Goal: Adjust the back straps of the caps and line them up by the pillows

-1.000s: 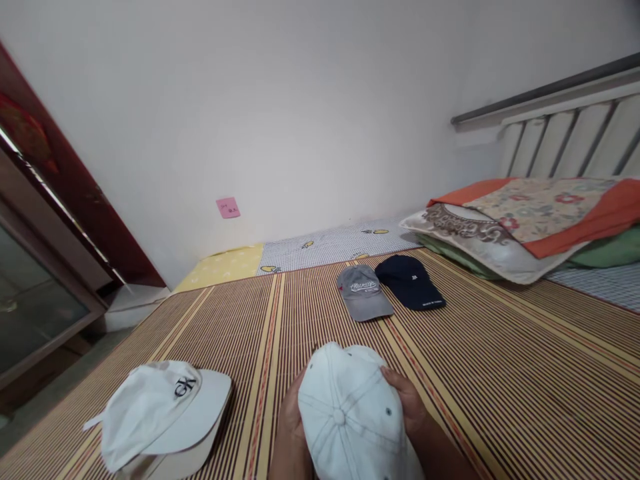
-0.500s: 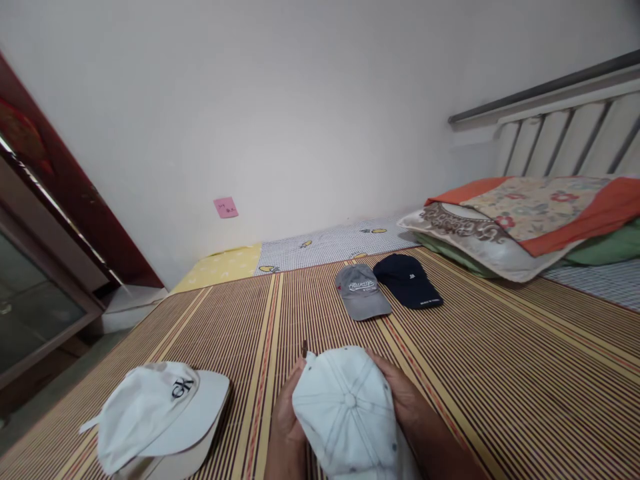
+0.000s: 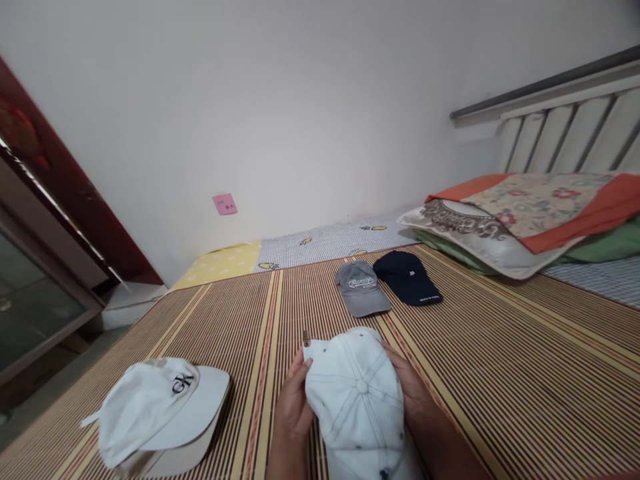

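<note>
Both hands hold a pale, near-white baseball cap [image 3: 361,393] with its crown up and its brim toward me. My left hand [image 3: 296,400] grips its left rear edge, thumb on top, beside a strap end with a metal buckle [image 3: 307,338]. My right hand [image 3: 407,383] is closed on the cap's right side, its fingers partly hidden behind the crown. To the left, a white cap with black letters [image 3: 150,407] rests stacked on a beige cap [image 3: 173,461]. Farther off, a grey cap [image 3: 362,288] lies beside a dark navy cap [image 3: 406,277], the two touching.
A striped bamboo mat [image 3: 240,347] covers the bed. Pillows with an orange floral cover [image 3: 550,203] lie at the right, below a white radiator [image 3: 570,133]. A pink note [image 3: 225,204] is stuck to the wall. A glass-fronted cabinet [image 3: 35,300] stands at the left.
The held cap has moved slightly up and to the right, turning a little, with both hands on it. My left thumb now shows on top near the strap. The other caps stay put.
</note>
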The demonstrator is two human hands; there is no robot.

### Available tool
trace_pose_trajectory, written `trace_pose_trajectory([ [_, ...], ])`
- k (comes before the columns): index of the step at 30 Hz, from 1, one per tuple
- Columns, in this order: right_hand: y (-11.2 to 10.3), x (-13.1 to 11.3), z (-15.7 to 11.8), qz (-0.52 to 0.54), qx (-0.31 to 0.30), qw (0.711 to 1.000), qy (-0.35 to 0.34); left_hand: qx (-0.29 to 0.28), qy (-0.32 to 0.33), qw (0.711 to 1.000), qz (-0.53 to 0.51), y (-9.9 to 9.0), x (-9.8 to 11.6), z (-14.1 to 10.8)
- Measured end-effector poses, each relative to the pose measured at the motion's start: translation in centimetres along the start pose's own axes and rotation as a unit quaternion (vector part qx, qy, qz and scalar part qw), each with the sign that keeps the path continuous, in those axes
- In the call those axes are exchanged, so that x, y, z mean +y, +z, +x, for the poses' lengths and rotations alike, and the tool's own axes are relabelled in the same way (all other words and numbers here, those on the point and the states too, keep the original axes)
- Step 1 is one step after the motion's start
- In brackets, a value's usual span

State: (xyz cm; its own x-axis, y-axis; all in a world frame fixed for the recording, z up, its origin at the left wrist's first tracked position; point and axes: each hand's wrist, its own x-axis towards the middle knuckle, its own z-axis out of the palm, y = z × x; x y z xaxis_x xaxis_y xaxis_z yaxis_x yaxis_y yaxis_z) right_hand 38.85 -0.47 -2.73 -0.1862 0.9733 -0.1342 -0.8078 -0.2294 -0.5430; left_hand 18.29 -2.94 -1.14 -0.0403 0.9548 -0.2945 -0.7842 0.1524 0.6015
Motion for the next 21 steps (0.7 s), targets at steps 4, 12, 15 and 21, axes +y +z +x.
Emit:
trace_pose_trajectory([
  [4,-0.4,0.1,0.4,0.01,0.0,1.0,0.02,0.068,0.022,0.997,0.001,1.0,0.1,-0.4],
  [12,-0.7,-0.1,1.0,-0.01,0.01,1.0,0.027,0.017,0.061,0.997,0.046,0.7,-0.3,0.1],
  [15,-0.9,0.1,1.3,-0.019,0.016,0.999,0.029,0.009,0.073,0.995,0.064,0.3,-0.4,0.4],
  [21,-1.8,0.7,1.9,-0.022,0.011,0.999,0.028,-0.029,0.004,0.999,0.034,0.0,-0.2,0.6],
])
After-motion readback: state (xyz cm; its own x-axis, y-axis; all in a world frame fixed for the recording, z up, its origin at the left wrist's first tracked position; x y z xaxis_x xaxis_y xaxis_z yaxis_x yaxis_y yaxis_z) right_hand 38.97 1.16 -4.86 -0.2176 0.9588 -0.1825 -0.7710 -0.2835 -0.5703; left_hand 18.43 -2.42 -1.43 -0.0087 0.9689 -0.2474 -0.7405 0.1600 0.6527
